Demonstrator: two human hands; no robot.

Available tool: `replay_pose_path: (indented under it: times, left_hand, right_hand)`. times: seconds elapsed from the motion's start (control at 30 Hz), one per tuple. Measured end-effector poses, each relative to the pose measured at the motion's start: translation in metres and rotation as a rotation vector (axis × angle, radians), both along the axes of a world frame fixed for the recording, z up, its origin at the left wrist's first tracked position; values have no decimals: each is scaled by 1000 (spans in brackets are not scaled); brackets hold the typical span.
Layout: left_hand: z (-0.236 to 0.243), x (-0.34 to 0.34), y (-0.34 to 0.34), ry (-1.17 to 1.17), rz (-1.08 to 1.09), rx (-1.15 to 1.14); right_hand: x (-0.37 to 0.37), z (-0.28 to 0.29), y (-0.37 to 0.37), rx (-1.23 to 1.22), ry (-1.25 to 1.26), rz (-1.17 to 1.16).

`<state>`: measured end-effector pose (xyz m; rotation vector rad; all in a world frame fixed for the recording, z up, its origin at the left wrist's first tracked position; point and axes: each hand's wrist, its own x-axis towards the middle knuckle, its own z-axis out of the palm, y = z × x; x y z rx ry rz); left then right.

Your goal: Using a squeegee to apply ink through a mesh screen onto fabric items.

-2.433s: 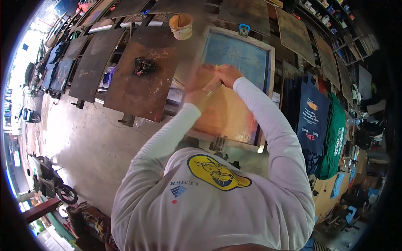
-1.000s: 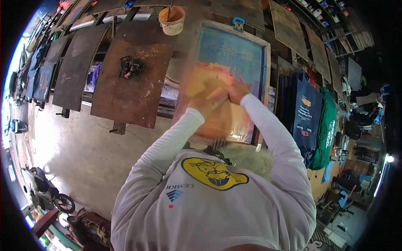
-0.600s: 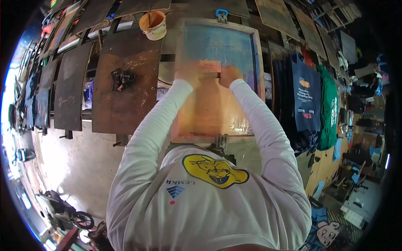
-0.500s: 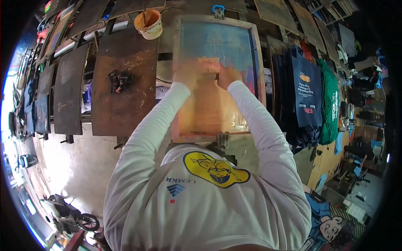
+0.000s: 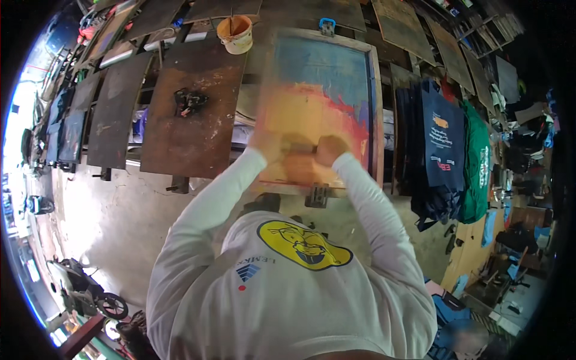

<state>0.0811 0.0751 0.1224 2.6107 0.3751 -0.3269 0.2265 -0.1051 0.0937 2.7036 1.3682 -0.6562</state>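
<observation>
While the screen (image 5: 324, 66) lies beneath, left hand (image 5: 270, 147) and right hand (image 5: 332, 150) grip an apparent squeegee (image 5: 302, 146) between them.

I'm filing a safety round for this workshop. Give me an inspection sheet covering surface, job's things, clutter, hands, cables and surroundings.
Surface: stained board, left of the screen.
Job's things: screen wood-framed, blue at its far end, yellow-orange ink nearer; bar over it, partly hidden.
Clutter: dark bundle on the board; bucket by its far right corner, stick inside.
Hands: left hand and right hand both closed on the bar; left blurred.
Cables: nothing seen.
Surroundings: navy cloths and green cloth at right; motorbike at lower left.
</observation>
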Motion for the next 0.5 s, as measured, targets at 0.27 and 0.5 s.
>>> replay_pose_path:
  times: [0.27, 0.5]
  left_hand:
    - [-2, 75, 47, -234, 64, 281]
    - [-79, 14, 33, -160, 182, 183]
  right_hand:
    - [67, -22, 78, 94, -176, -170]
    - [15, 0, 44, 35, -91, 160]
